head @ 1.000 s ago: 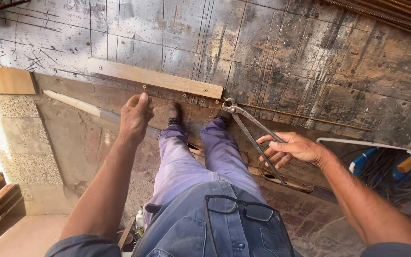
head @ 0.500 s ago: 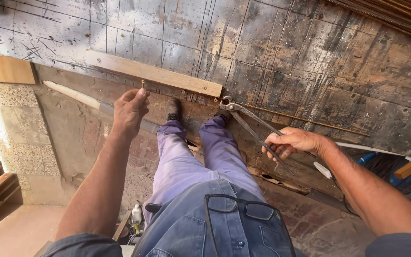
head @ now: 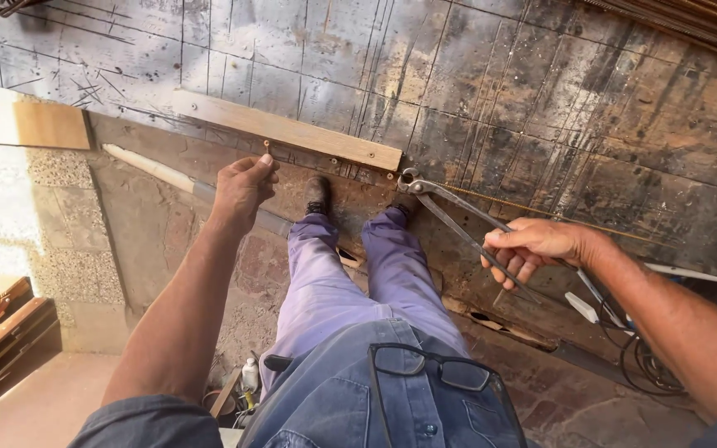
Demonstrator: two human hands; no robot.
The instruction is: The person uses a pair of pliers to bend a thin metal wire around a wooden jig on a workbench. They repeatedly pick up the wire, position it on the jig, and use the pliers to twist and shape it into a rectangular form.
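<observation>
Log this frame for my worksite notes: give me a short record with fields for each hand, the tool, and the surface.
left hand: fingertips pinched at a small nail-like pin just below the wooden strip
right hand: gripping the handles of long pincers
tool head: pincer jaws near the strip's right end, beside a thin wire
surface: dark, scored board
body: legs in purple trousers, glasses hung on shirt
</observation>
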